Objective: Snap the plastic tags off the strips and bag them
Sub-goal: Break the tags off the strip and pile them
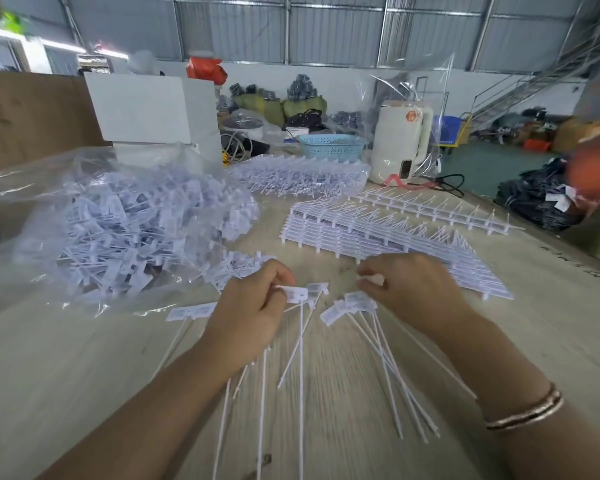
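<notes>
A tag point(293, 294) is pinched by the left hand point(248, 313); a white piece, probably a tag, is gripped by the right hand point(407, 285). Tags seem light, stiff, best held at the head.

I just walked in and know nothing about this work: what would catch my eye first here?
Probably the two hands low in the middle, the left hand and right hand each pinching white plastic tags, with loose long-tailed tags fanned on the table beneath. To the left bulges a clear bag of tags; behind the hands lie stacked strips.
</notes>
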Available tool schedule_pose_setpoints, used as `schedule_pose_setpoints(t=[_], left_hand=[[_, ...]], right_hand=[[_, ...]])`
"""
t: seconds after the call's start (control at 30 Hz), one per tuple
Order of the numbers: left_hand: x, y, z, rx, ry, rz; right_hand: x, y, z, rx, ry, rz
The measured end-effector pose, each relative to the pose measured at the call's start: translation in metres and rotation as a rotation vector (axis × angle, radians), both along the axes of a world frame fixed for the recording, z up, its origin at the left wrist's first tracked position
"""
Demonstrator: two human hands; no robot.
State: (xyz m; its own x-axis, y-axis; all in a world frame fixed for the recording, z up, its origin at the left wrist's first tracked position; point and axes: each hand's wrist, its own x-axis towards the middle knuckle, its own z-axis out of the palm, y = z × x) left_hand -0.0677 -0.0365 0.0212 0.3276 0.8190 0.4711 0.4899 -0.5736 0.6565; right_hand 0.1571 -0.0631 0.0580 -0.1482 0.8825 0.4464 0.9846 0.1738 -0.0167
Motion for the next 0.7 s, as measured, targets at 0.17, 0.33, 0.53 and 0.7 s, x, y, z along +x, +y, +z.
schedule_pose_setpoints(t=[0.17,0.33,0.53,0.7], left_hand=[[0.003,0.0,-0.002,0.03,0.053,0.047],[0.004,-0.003,0.009,-0.01,-0.009,0.055],[0.011,0.005,0.035,0.004,0.086,-0.041],[0.009,0.015,0.035,0.018,0.115,-0.04]], right_hand=[[-0.021,0.008,-0.025,-0.087,0.103,0.093],[-0.016,0.012,-0.032,-0.031,0.42,0.093],[-0.033,0.022,-0.041,-0.342,0.737,0.153],[-0.038,0.023,-0.032,-0.085,0.948,0.315]])
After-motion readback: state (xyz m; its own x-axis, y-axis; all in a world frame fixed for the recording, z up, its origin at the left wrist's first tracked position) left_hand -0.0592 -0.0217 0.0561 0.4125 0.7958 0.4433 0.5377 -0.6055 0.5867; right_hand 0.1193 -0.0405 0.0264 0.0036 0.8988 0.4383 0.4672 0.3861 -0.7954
